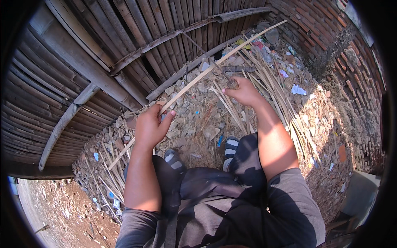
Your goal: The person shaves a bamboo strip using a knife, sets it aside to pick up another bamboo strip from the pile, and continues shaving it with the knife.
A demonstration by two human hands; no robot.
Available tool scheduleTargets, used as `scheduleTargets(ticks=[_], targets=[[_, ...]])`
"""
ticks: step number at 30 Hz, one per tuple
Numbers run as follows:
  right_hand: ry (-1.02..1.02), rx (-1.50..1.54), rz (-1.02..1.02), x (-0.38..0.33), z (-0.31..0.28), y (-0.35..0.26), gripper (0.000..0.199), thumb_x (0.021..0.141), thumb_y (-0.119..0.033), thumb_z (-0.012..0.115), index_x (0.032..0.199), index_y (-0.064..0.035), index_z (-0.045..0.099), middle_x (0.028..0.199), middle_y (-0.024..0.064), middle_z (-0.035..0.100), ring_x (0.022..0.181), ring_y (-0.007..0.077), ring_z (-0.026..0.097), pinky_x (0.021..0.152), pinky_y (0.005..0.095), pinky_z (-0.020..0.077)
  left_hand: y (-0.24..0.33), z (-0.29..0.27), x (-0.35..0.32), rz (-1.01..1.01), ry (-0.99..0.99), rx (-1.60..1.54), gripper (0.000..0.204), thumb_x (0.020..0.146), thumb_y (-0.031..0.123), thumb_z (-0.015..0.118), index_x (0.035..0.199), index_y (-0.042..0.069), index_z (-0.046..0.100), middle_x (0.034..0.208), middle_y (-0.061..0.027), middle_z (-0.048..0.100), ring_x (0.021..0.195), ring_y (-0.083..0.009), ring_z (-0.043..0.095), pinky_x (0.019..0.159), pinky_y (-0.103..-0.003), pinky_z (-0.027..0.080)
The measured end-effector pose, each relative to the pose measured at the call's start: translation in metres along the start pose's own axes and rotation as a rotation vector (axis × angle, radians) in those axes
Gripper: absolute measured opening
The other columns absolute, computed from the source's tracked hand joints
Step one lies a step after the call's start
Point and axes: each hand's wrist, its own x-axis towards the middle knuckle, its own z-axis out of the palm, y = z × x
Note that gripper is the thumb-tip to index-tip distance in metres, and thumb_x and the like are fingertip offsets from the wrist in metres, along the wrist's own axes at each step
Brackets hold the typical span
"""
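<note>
A long pale bamboo strip (206,71) runs slantwise from beside my left leg up to the far right. My left hand (151,124) is closed round its lower part, thumb along the top. My right hand (244,91) grips the brown handle (233,84) of a knife. Its thin dark blade (198,46), seen nearly edge-on, points away to the far left and passes behind or beside the strip; whether it touches cannot be told. Several split bamboo strips (285,105) lie in a bundle beyond and beside my right forearm.
More strips (108,173) lie by my left arm. A slatted bamboo wall (136,33) with poles curves along the left and far side. A brick wall (318,33) stands at right. Rubble and litter (186,128) cover the ground round my sandalled feet (230,151).
</note>
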Motion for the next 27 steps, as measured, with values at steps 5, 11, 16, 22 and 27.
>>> scheduleTargets(ticks=[5,11,16,22,27], targets=[[-0.015,0.003,-0.024,-0.005,0.010,-0.019,0.052,0.085,-0.032,0.083,0.120,0.0036,0.068,0.082,0.0116,0.072,0.077,0.0244,0.066,0.071,0.0405,0.0514,0.004,0.002,-0.001,0.011,-0.003,0.034,0.045,0.089,0.046,0.076,0.097,0.002,0.070,0.065,-0.0139,0.063,0.065,-0.0362,0.067,0.061,-0.046,0.051],[-0.310,-0.347,-0.113,-0.014,0.029,-0.062,0.040,0.081,-0.034,0.082,0.110,-0.0089,0.072,0.086,0.0225,0.068,0.082,0.0409,0.067,0.075,0.0483,0.0519,0.009,0.006,-0.003,-0.011,-0.082,0.100,0.046,0.088,0.048,0.076,0.094,0.003,0.070,0.066,-0.0133,0.064,0.067,-0.0370,0.068,0.062,-0.048,0.052],[0.022,-0.080,-0.005,0.007,0.011,-0.001,0.047,0.084,-0.033,0.083,0.118,-0.0027,0.070,0.082,0.0133,0.072,0.080,0.0319,0.070,0.074,0.0440,0.0523,-0.001,0.002,-0.004,0.051,0.038,0.158,0.044,0.088,0.046,0.077,0.098,0.003,0.073,0.067,-0.0128,0.065,0.065,-0.0347,0.067,0.062,-0.045,0.051],[0.023,0.036,0.289,0.004,-0.003,0.016,0.068,0.080,-0.037,0.084,0.132,0.0019,0.065,0.113,0.0241,0.074,0.104,0.0370,0.072,0.092,0.0432,0.0542,0.010,-0.001,-0.001,0.043,0.031,0.158,0.043,0.090,0.046,0.075,0.087,0.004,0.067,0.067,-0.0142,0.065,0.068,-0.0381,0.069,0.063,-0.049,0.053],[-0.199,-0.155,-0.040,-0.011,0.027,-0.046,0.042,0.083,-0.027,0.084,0.112,-0.0007,0.070,0.093,0.0214,0.072,0.088,0.0331,0.071,0.082,0.0420,0.0531,0.010,0.005,-0.001,0.028,-0.048,0.103,0.046,0.089,0.048,0.075,0.084,0.003,0.066,0.066,-0.0151,0.065,0.068,-0.0387,0.068,0.064,-0.048,0.053]])
